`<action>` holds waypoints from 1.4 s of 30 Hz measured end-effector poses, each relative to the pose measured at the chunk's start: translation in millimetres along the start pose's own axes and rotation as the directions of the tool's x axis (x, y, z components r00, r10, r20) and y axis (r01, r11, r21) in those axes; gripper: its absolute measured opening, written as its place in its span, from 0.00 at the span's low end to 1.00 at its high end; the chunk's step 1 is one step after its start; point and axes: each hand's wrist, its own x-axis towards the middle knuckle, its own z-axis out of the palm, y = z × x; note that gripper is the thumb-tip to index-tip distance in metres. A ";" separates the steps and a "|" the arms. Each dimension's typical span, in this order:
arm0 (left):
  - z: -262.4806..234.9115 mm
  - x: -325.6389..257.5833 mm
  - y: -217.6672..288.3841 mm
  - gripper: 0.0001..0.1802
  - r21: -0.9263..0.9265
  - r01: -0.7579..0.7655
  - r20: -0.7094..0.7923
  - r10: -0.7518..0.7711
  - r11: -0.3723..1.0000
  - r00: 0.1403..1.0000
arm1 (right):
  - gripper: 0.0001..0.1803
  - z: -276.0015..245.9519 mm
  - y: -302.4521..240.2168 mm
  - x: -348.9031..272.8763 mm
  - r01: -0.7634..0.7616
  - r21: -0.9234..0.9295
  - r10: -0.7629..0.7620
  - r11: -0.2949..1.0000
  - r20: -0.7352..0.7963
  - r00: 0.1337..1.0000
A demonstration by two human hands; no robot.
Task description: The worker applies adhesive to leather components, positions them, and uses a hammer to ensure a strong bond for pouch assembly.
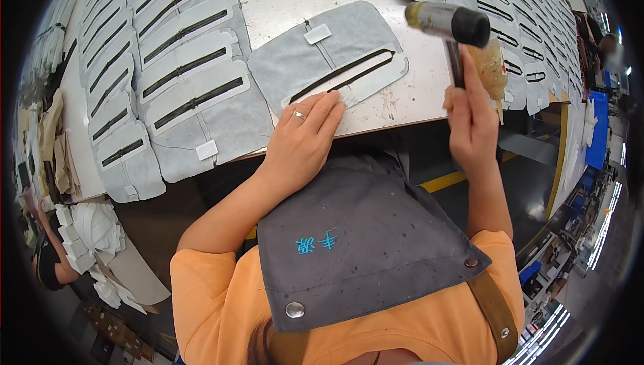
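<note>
A grey, soft-looking panel (278, 63) lies on the white worktable (282, 3), near its front edge. It has a long slot edged with black strips, a white tag (318, 34) and a thin dark cord. My left hand (302, 127) rests on the panel's near edge, fingers stretched out flat with the tips close to the slot. My right hand (473, 113) is closed round the dark handle of a mallet (446, 23), raised to the right of the panel. The mallet's head has a black end and a yellowish end.
Rows of similar grey panels (208, 120) overlap at the left, and more panels (516, 16) spread over the far right. An amber container (493, 73) stands behind my right hand. Another person's arm (57, 244) shows at the far left, near stacked white pieces (97, 227).
</note>
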 end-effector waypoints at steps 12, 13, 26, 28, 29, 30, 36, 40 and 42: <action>4.1 -3.6 -1.0 0.21 0.095 -0.053 -0.027 0.055 0.994 0.998 | 0.31 27.5 -19.7 -11.6 0.154 -0.106 -0.134 0.982 0.175 0.975; 3.2 -2.6 -0.8 0.21 0.095 -0.057 -0.028 0.060 0.994 0.998 | 0.31 29.6 -18.1 -15.2 0.125 -0.226 -0.027 0.966 0.396 0.918; -23.8 0.0 -16.0 0.15 0.103 0.050 -0.128 -0.037 0.993 0.991 | 0.23 -51.1 86.8 33.5 -0.198 -0.409 0.074 0.891 -0.300 0.951; -20.7 8.7 -9.8 0.14 0.085 0.033 -0.139 -0.021 0.996 0.990 | 0.29 -60.7 108.9 39.1 -0.405 -0.582 0.450 0.706 -0.074 0.890; -18.2 11.7 -6.7 0.14 0.063 0.013 -0.146 -0.004 0.998 0.989 | 0.29 -65.0 116.7 42.4 -0.399 -0.585 0.445 0.706 -0.072 0.892; -14.1 15.2 -4.1 0.14 0.062 0.017 -0.151 -0.008 0.998 0.989 | 0.31 -69.0 123.6 45.8 -0.490 -0.413 0.550 0.768 0.033 0.835; 7.1 39.1 3.6 0.12 -0.002 0.026 -0.028 -0.026 1.000 0.999 | 0.28 -97.4 159.5 41.5 -0.655 0.064 0.633 0.753 0.201 0.747; 12.8 43.2 3.1 0.12 -0.068 0.089 0.010 -0.089 0.994 0.996 | 0.38 -95.4 146.8 16.4 -0.383 0.801 0.538 0.460 0.092 0.838; 14.2 46.8 -1.2 0.12 -0.125 0.094 -0.002 -0.095 0.988 0.995 | 0.44 -89.2 134.8 5.7 -0.144 0.970 0.317 0.198 0.075 0.946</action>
